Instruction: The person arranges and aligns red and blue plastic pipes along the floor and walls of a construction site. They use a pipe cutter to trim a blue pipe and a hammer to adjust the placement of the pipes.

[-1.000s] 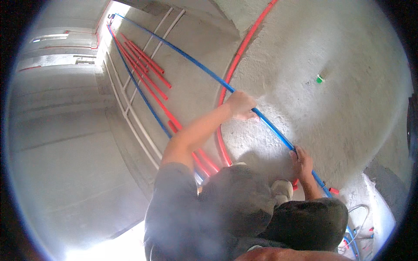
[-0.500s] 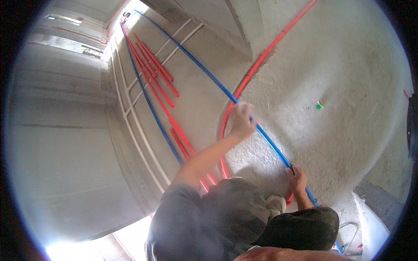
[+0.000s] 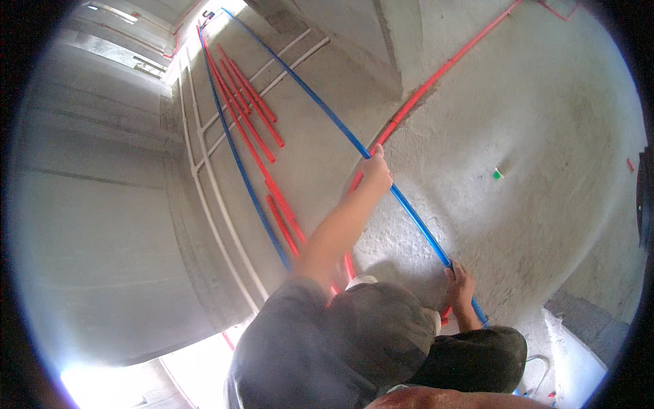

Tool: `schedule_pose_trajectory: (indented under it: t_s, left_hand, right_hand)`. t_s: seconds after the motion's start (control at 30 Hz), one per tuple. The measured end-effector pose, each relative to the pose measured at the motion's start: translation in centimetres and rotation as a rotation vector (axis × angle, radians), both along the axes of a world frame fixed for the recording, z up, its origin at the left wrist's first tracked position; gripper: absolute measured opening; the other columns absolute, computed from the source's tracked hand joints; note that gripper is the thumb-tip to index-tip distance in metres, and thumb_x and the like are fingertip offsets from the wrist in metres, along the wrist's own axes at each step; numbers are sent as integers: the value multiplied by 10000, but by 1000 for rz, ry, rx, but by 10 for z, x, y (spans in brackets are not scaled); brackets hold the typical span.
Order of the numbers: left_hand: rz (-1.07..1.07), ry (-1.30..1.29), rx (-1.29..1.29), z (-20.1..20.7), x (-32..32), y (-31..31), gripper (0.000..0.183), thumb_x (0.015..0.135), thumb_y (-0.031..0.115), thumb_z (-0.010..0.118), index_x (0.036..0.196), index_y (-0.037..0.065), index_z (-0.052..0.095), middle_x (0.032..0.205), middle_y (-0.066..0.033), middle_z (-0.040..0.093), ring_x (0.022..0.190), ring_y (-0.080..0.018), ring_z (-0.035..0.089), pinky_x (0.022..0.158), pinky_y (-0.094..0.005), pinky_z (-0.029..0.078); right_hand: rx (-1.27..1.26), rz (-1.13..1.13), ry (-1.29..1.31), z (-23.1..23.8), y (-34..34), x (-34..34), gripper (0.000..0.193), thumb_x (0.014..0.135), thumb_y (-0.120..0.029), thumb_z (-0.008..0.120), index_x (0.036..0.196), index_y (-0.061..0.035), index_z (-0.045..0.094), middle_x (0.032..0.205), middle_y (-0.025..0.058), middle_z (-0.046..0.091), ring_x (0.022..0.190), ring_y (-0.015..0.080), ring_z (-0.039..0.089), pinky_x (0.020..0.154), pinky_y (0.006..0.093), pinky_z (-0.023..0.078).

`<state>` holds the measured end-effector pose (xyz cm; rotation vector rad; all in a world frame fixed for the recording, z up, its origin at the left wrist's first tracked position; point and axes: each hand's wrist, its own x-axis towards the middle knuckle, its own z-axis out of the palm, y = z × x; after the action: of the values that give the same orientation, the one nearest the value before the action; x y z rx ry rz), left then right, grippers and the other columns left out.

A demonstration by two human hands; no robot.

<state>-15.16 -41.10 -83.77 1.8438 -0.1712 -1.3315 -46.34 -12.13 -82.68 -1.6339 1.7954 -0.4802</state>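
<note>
A long blue pipe (image 3: 320,105) runs diagonally over the rough concrete floor (image 3: 545,123), from the far top left toward me. My left hand (image 3: 376,170), arm stretched out, is closed around the pipe partway along it. My right hand (image 3: 460,281) grips the same pipe near its close end, low by the floor beside my bent knees (image 3: 381,327). A red pipe passes under the blue one just beyond my left hand.
Several red pipes (image 3: 248,112), a second blue pipe (image 3: 238,163) and white pipes (image 3: 204,184) lie along the floor beside a concrete wall (image 3: 102,218) on the left. Another red pipe (image 3: 446,67) runs to the upper right. A small green piece (image 3: 497,174) lies on the right.
The view has swung, showing more floor to the right. Both hands stay closed on the blue pipe; my right hand sits a little lower in the picture.
</note>
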Motion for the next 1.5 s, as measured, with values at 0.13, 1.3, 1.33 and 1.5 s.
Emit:
schedule_pose_trajectory:
  t_s: [0.13, 1.3, 1.33, 1.5]
  left_hand:
    - [316, 185, 5, -25, -4, -13, 468, 1022, 580, 473, 845, 148, 500, 569, -7, 405, 456, -197, 407, 468, -376, 376]
    - [30, 740, -284, 1, 26, 11, 485, 1028, 530, 489, 721, 164, 408, 556, 30, 249, 460, -154, 278, 524, -355, 302]
    - [5, 844, -333, -1, 32, 15, 482, 1027, 520, 496, 713, 167, 403, 556, 29, 255, 466, -154, 281, 530, -351, 304]
    - [164, 597, -123, 15, 12, 10, 486, 1009, 536, 530, 710, 175, 401, 550, 29, 275, 472, -149, 277, 538, -346, 311]
  right_hand:
    - [31, 27, -74, -4, -2, -2, 350, 933, -252, 661, 1240, -84, 670, 1083, 178, 697, 960, 386, 678, 816, 438, 532]
    - [98, 37, -114, 14, -8, 1, 397, 936, -270, 662, 1302, -118, 642, 1123, 182, 685, 984, 408, 662, 829, 457, 531]
    - [97, 36, -107, 13, -7, 1, 401, 937, -277, 660, 1305, -119, 640, 1124, 182, 684, 992, 407, 661, 833, 457, 529]
    - [101, 32, -67, 3, -3, -1, 409, 942, -303, 651, 1310, -126, 634, 1140, 180, 683, 1018, 399, 661, 851, 449, 527]
